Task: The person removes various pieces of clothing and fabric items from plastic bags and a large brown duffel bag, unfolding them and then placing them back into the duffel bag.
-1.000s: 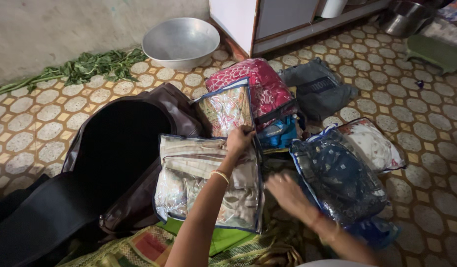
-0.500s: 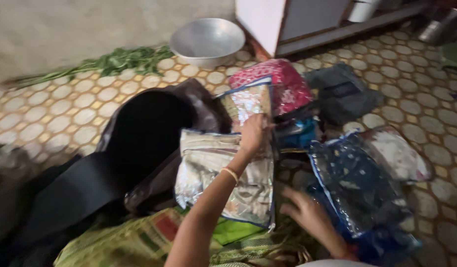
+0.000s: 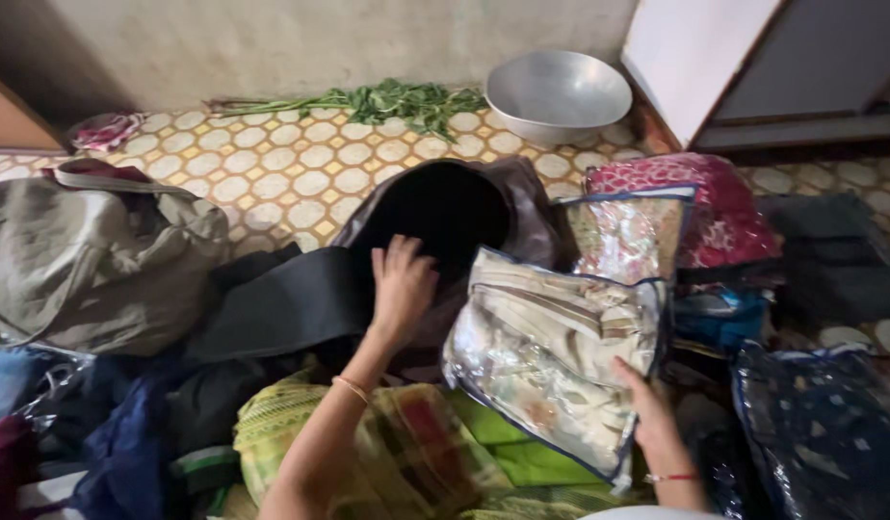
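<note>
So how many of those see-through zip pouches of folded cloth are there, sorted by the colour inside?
Cream pouch, held by the right hand: 1
Floral pouch: 1
Red pouch: 1
Dark blue pouch: 1
Total: 4

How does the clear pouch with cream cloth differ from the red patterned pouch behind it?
The cream pouch lies tilted at the front, the right hand gripping its lower edge; the red pouch sits farther back, untouched. The cream one looks pale and striped, the red one floral. Both have blue piping.
</note>
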